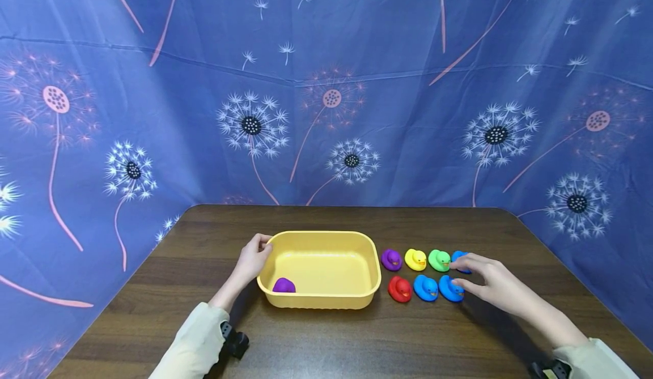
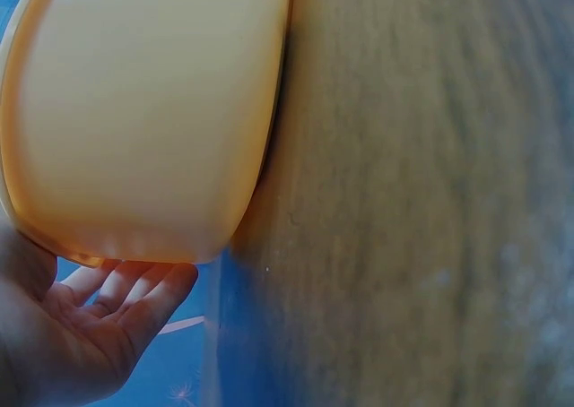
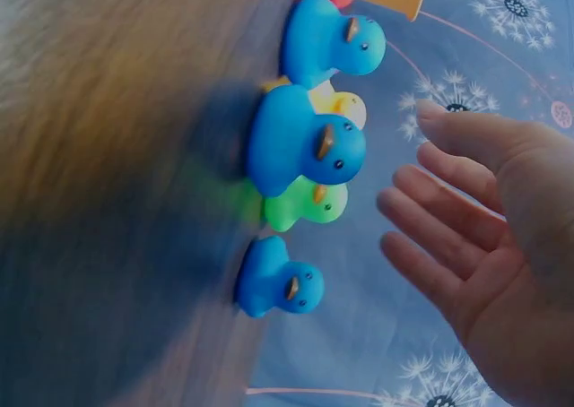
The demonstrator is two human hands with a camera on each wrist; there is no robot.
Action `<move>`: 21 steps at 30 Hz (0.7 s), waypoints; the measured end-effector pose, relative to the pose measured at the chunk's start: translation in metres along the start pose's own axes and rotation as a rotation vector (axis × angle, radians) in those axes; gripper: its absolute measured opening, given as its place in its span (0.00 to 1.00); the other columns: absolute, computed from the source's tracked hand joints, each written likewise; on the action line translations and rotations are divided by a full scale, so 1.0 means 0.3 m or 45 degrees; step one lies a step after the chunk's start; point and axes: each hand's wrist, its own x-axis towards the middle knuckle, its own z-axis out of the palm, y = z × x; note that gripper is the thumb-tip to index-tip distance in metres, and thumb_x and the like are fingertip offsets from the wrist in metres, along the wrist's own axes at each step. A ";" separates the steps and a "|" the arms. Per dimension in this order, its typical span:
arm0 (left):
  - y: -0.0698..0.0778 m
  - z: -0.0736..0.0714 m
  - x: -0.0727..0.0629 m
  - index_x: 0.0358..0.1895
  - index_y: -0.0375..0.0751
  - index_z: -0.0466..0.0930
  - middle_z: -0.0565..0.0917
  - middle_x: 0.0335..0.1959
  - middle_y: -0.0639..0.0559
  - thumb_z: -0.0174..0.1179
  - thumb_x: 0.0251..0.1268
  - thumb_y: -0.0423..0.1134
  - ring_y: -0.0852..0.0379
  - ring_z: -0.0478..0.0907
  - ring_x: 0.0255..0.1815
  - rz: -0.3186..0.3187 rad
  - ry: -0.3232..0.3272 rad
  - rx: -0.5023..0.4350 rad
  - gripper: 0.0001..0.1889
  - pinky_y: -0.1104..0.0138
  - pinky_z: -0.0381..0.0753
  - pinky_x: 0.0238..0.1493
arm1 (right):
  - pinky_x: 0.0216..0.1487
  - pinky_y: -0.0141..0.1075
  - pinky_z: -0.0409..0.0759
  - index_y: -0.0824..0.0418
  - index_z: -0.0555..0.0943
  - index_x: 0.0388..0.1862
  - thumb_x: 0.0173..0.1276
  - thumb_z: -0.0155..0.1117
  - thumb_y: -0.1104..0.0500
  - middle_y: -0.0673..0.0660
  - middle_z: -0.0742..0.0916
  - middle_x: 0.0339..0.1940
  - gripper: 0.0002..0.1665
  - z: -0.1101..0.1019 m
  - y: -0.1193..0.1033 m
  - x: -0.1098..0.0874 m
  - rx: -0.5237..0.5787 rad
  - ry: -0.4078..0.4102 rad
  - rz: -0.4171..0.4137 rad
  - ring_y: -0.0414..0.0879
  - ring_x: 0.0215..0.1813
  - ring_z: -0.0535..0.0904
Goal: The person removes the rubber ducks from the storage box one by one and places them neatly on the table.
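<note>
My left hand holds the left end of a yellow plastic basin at its rim. In the left wrist view the fingers bend against the basin's end wall. A purple rubber duck lies inside, near the front left corner. My right hand hovers at the right end of two rows of rubber ducks, fingers spread and holding nothing. Closest to it are a blue duck in the front row and another blue duck, partly hidden by its fingers, in the back row.
Further left in the back row stand a green duck, a yellow duck and a purple duck. A red duck and a blue duck fill out the front row. A patterned blue cloth hangs behind the wooden table.
</note>
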 end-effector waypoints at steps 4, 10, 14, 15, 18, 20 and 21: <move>-0.001 0.001 0.002 0.48 0.30 0.75 0.79 0.35 0.41 0.51 0.65 0.32 0.51 0.75 0.37 -0.005 -0.006 0.001 0.12 0.68 0.73 0.38 | 0.37 0.26 0.77 0.50 0.82 0.41 0.50 0.73 0.63 0.46 0.84 0.40 0.18 -0.003 -0.013 0.029 0.026 0.043 -0.061 0.35 0.40 0.80; -0.002 0.002 0.003 0.48 0.31 0.75 0.79 0.34 0.43 0.52 0.64 0.31 0.54 0.75 0.35 -0.003 -0.006 0.011 0.11 0.69 0.72 0.37 | 0.45 0.14 0.69 0.50 0.82 0.42 0.50 0.73 0.66 0.46 0.85 0.40 0.20 0.010 -0.044 0.079 0.062 0.083 -0.122 0.36 0.42 0.80; -0.001 -0.001 0.003 0.47 0.31 0.75 0.79 0.33 0.43 0.52 0.64 0.31 0.55 0.74 0.35 0.001 -0.002 0.018 0.11 0.68 0.72 0.37 | 0.42 0.23 0.76 0.51 0.82 0.41 0.50 0.72 0.66 0.46 0.85 0.40 0.19 0.026 -0.073 0.111 0.075 0.066 -0.139 0.36 0.42 0.80; -0.001 -0.001 0.003 0.47 0.31 0.75 0.79 0.33 0.43 0.52 0.64 0.31 0.55 0.74 0.35 0.000 -0.002 0.016 0.11 0.68 0.72 0.37 | 0.41 0.25 0.77 0.51 0.82 0.41 0.51 0.72 0.66 0.45 0.84 0.40 0.19 0.030 -0.081 0.119 0.077 0.061 -0.140 0.37 0.41 0.80; 0.001 -0.002 0.003 0.48 0.31 0.75 0.79 0.34 0.43 0.52 0.64 0.32 0.55 0.74 0.35 -0.006 -0.006 0.013 0.11 0.68 0.72 0.37 | 0.41 0.27 0.78 0.52 0.82 0.42 0.52 0.72 0.65 0.44 0.84 0.40 0.18 0.041 -0.103 0.141 0.096 0.039 -0.148 0.38 0.42 0.81; 0.001 -0.001 0.003 0.48 0.31 0.76 0.79 0.34 0.43 0.52 0.64 0.32 0.55 0.74 0.35 -0.010 -0.006 0.007 0.11 0.68 0.72 0.37 | 0.42 0.25 0.77 0.52 0.82 0.42 0.52 0.71 0.66 0.44 0.84 0.41 0.18 0.050 -0.114 0.156 0.114 0.041 -0.165 0.39 0.42 0.81; 0.000 0.000 0.004 0.47 0.31 0.76 0.79 0.34 0.43 0.52 0.64 0.32 0.55 0.74 0.36 -0.010 -0.006 0.004 0.11 0.68 0.72 0.38 | 0.42 0.25 0.77 0.52 0.82 0.42 0.52 0.71 0.65 0.44 0.84 0.41 0.18 0.055 -0.119 0.164 0.128 0.043 -0.171 0.39 0.43 0.81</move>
